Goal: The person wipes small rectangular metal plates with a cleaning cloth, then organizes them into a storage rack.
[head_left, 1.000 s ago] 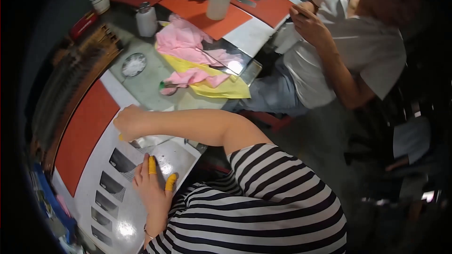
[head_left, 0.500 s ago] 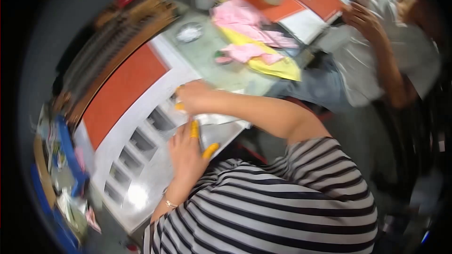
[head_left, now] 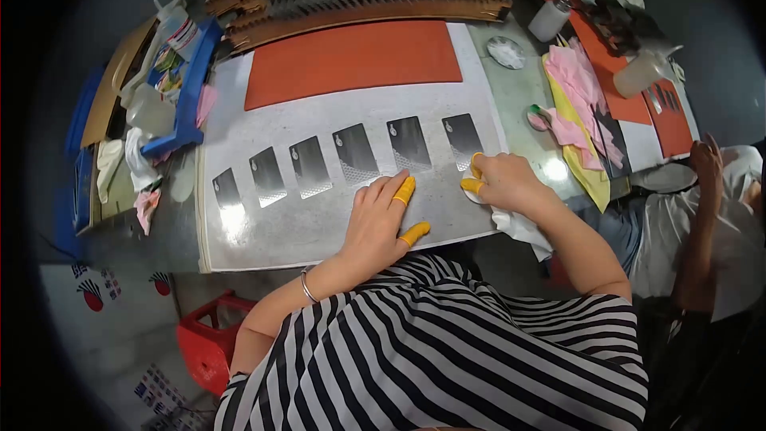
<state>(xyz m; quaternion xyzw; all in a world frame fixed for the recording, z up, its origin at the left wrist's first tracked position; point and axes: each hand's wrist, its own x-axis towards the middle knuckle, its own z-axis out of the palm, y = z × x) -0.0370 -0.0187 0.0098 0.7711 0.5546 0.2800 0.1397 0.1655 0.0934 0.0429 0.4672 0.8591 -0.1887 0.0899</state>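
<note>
Left hand (head_left: 375, 219) flat, grip wide, right hand (head_left: 504, 182) clutching white cloth (head_left: 517, 226) — beside dark glossy plates (head_left: 408, 144)

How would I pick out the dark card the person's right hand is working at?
Start at the grey sheet below the orange mat, with six dark cards in a row. Take the rightmost card: it alone sits just above the right hand, whose yellow-capped fingertips reach its lower edge.
</note>
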